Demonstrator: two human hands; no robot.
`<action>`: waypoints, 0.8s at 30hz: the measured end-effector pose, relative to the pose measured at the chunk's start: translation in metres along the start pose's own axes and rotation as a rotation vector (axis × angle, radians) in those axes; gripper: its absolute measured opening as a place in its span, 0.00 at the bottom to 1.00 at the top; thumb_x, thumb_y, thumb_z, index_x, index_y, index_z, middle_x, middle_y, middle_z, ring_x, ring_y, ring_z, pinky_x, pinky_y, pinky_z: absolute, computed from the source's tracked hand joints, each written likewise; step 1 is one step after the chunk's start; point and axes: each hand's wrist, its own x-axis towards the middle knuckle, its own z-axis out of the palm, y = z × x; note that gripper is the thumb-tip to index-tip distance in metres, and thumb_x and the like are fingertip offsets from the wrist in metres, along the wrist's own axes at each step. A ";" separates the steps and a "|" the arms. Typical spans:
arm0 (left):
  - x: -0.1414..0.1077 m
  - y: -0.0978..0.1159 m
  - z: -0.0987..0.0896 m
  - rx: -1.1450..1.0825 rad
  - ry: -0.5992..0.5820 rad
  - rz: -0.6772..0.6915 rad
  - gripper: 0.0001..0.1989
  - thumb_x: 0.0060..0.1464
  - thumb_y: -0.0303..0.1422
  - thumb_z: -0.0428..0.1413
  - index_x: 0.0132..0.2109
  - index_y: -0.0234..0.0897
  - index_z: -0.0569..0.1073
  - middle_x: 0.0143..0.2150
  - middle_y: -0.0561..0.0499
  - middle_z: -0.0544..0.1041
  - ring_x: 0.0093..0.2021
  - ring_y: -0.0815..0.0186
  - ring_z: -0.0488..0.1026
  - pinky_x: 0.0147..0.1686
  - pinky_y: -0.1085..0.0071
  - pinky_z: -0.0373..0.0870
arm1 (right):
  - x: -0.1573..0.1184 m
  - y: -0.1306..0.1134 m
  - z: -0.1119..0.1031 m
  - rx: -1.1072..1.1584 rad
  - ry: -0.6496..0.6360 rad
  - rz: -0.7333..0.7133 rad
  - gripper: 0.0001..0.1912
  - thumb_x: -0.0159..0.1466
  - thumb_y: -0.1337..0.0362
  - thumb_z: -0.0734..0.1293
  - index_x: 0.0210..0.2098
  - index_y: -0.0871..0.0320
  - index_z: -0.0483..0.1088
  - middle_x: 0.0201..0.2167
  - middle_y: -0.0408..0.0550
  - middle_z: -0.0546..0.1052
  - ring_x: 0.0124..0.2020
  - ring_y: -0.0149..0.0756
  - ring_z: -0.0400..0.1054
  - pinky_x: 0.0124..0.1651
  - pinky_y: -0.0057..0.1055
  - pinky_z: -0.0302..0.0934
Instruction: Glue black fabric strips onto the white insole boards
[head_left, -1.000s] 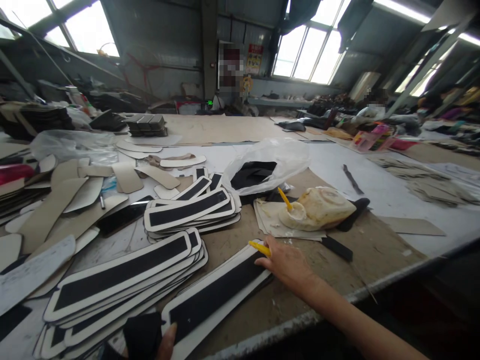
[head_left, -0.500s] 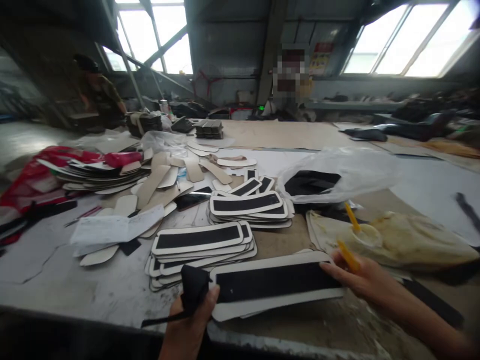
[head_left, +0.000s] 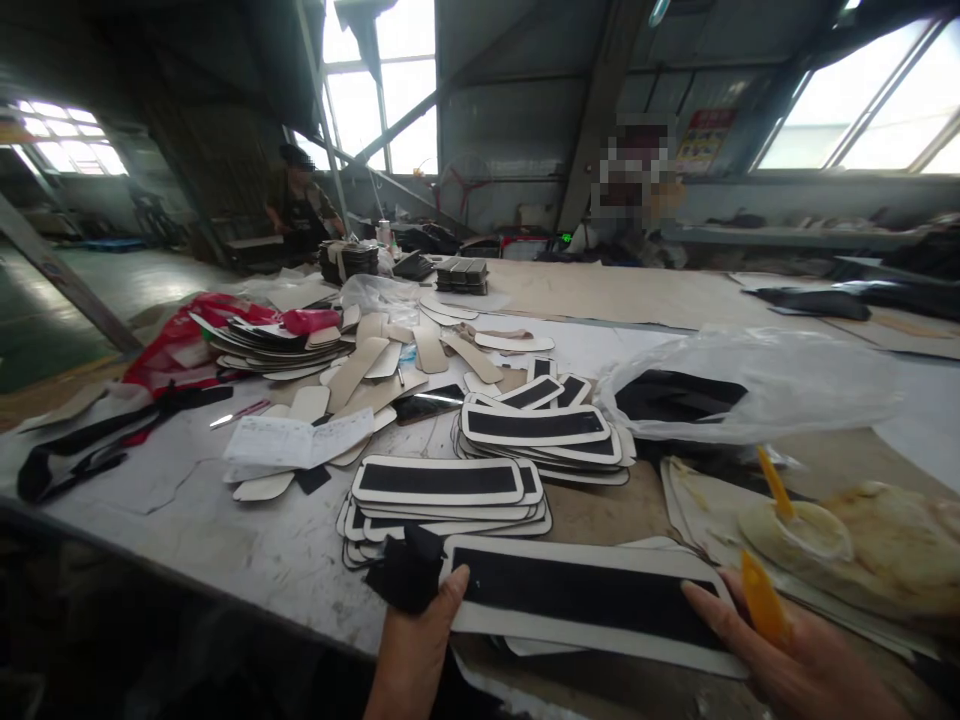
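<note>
A long white-edged panel with a black strip point(head_left: 577, 600) on its face is stretched between my hands at the table's front edge. My left hand point(head_left: 420, 640) pinches its left end, thumb on top, and also has a bunch of black fabric point(head_left: 409, 568) in its grip. At the other end, my right hand point(head_left: 787, 640) grips the panel, with a yellow plastic spreader point(head_left: 763, 600) held among the fingers. More pale panels point(head_left: 525, 646) show partly beneath. Just behind lie two stacks of similar panels, a nearer one point(head_left: 439, 482) and a farther one point(head_left: 532, 424).
Right of the stacks are a clear plastic bag point(head_left: 810, 385) with black pieces and a tub point(head_left: 817, 530) holding another yellow spreader point(head_left: 776, 482). Loose beige pieces point(head_left: 360, 375), a paper sheet point(head_left: 266, 442) and a phone point(head_left: 429, 403) lie left. A person point(head_left: 300, 205) is in the background.
The view has turned left, so the table's contents sit farther right. The held panel now slopes down toward its right end. Both hands keep their hold.
</note>
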 end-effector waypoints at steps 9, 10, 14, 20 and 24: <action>-0.009 0.002 -0.006 0.184 -0.022 0.211 0.25 0.44 0.43 0.59 0.49 0.37 0.69 0.57 0.46 0.66 0.62 0.56 0.52 0.62 0.62 0.44 | 0.000 0.003 0.006 0.104 -0.080 0.002 0.17 0.58 0.50 0.58 0.19 0.53 0.63 0.17 0.44 0.70 0.18 0.36 0.63 0.26 0.30 0.62; -0.010 0.002 -0.006 0.181 -0.027 0.200 0.24 0.44 0.43 0.58 0.48 0.38 0.70 0.56 0.46 0.67 0.62 0.56 0.53 0.62 0.62 0.44 | -0.001 0.001 0.006 0.118 -0.070 -0.003 0.17 0.58 0.50 0.58 0.20 0.53 0.64 0.19 0.45 0.72 0.20 0.37 0.65 0.28 0.31 0.63; -0.011 0.002 -0.006 0.066 -0.013 0.021 0.26 0.41 0.43 0.61 0.47 0.39 0.69 0.44 0.47 0.75 0.46 0.57 0.70 0.43 0.66 0.68 | -0.005 -0.002 0.004 0.114 -0.036 -0.035 0.16 0.59 0.50 0.57 0.24 0.53 0.66 0.21 0.45 0.74 0.24 0.39 0.68 0.32 0.31 0.64; -0.011 0.005 -0.008 0.167 -0.124 -0.102 0.17 0.45 0.44 0.58 0.24 0.33 0.69 0.10 0.55 0.64 0.13 0.72 0.58 0.15 0.75 0.54 | -0.013 -0.009 0.006 0.065 0.084 -0.086 0.15 0.56 0.48 0.58 0.25 0.52 0.66 0.19 0.46 0.73 0.24 0.40 0.69 0.33 0.32 0.65; -0.012 0.007 -0.010 0.193 -0.126 -0.055 0.20 0.45 0.44 0.57 0.17 0.34 0.66 0.09 0.53 0.63 0.12 0.73 0.58 0.16 0.75 0.54 | -0.017 -0.014 0.005 0.086 0.112 -0.108 0.16 0.56 0.48 0.57 0.25 0.51 0.67 0.20 0.46 0.73 0.24 0.40 0.69 0.32 0.31 0.65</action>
